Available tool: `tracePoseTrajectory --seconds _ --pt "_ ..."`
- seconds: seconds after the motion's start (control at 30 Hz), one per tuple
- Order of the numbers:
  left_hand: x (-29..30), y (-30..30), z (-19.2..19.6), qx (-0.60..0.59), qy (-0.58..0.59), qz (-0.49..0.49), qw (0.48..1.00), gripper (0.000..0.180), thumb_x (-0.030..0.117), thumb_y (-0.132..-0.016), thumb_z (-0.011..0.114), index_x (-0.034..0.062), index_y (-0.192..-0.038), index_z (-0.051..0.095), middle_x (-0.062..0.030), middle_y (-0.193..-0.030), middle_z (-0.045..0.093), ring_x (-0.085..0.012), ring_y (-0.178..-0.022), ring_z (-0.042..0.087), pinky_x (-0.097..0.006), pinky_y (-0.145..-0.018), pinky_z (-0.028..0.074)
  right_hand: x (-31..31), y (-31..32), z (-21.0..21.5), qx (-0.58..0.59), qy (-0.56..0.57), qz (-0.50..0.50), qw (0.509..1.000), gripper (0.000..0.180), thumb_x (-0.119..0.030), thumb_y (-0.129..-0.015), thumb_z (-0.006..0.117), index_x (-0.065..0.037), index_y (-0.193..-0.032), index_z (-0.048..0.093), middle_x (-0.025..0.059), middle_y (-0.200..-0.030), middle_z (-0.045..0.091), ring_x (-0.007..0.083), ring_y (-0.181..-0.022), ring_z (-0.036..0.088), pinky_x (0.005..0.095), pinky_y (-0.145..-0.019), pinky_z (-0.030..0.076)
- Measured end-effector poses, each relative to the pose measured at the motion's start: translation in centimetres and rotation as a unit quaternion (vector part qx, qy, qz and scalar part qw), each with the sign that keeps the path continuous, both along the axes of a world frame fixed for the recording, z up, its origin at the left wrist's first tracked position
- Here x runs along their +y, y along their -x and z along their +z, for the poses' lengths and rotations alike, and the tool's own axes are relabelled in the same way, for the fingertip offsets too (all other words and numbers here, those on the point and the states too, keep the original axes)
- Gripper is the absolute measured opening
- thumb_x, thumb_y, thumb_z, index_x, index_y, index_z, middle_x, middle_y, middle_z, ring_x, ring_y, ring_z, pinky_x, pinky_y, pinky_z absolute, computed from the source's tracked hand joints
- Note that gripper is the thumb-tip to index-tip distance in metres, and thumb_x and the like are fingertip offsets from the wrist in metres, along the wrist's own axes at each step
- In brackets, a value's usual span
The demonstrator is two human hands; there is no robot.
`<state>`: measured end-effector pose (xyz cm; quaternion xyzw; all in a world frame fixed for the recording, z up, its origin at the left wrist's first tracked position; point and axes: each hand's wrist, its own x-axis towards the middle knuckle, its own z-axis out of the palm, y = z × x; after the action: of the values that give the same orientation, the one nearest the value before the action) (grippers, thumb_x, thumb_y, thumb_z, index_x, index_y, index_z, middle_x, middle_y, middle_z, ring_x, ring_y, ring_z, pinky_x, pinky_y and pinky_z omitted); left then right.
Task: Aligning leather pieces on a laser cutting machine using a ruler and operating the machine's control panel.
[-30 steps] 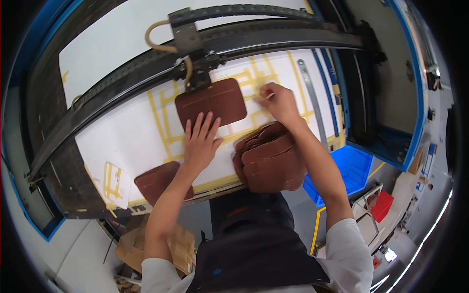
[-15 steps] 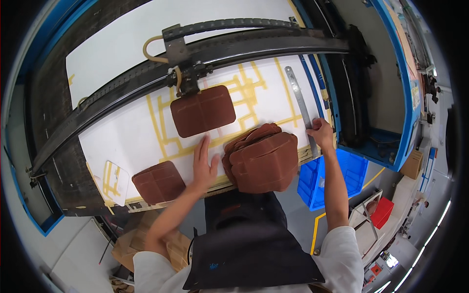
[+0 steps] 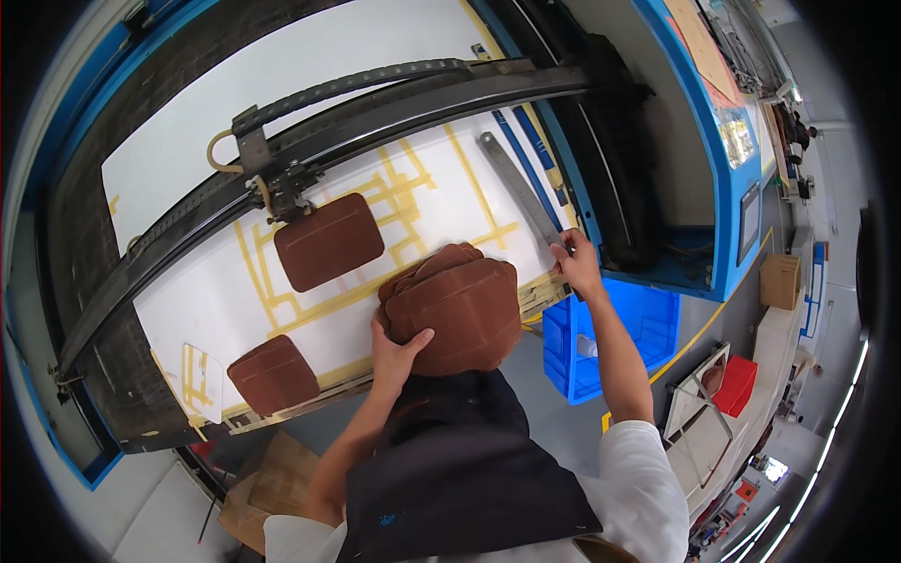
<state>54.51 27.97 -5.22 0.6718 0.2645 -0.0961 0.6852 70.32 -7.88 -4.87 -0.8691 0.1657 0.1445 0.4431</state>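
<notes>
A thick, uneven pile of brown leather-like pieces (image 3: 458,314) sits at the table's near edge. My left hand (image 3: 394,357) grips the pile's left side, thumb lying on top and fingers partly hidden behind it. At the pile's right, my right hand (image 3: 579,263) is closed on the near end of a steel ruler (image 3: 518,186), which slants away to the far left. One rounded brown panel (image 3: 330,242) lies flat under the machine head (image 3: 284,194). A smaller brown stack (image 3: 274,375) rests near the front edge, to the left.
A black gantry rail (image 3: 404,117) crosses above the white tabletop (image 3: 197,291), which carries yellow tape lines. A white taped template (image 3: 201,383) lies at the left. Below the right side stands a blue crate (image 3: 615,338), beside the machine's blue frame (image 3: 723,225).
My left hand has moved from the tabletop onto the left side of the pile. My right hand remains at the ruler's near end. The whole view has shifted, moving the scene leftward.
</notes>
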Motion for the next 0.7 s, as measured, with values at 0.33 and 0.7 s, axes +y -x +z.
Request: tracePoseTrajectory --seconds 0.33,0.7 --pt "-8.9 -2.9 -2.2 -0.025 0.063 0.050 0.996 0.102 0.031 -0.075 0.091 -0.0049 -0.149 0.031 -0.0247 -0.145 0.048 -0.0329 -0.133 0.051 -0.042 -0.114 0.041 -2.6 4.9 9.7 0.038 -0.217 -0.113 0.969 0.032 -0.002 -0.094 0.069 0.004 -0.125 0.063 0.0048 -0.083 0.067 0.0095 -0.056 0.059 0.0233 -0.049 0.045" --pt "0.4 -1.3 -2.2 -0.149 -0.233 0.007 0.961 0.050 0.008 -0.082 0.080 0.0037 -0.129 0.061 -0.0179 -0.130 0.060 -0.0343 -0.123 0.059 -0.043 -0.106 0.047 17.6 13.2 7.5 0.057 -0.321 -0.008 0.945 0.056 0.007 -0.097 0.054 -0.001 -0.152 0.046 0.0061 -0.112 0.067 0.0089 -0.085 0.063 0.0244 -0.075 0.054"
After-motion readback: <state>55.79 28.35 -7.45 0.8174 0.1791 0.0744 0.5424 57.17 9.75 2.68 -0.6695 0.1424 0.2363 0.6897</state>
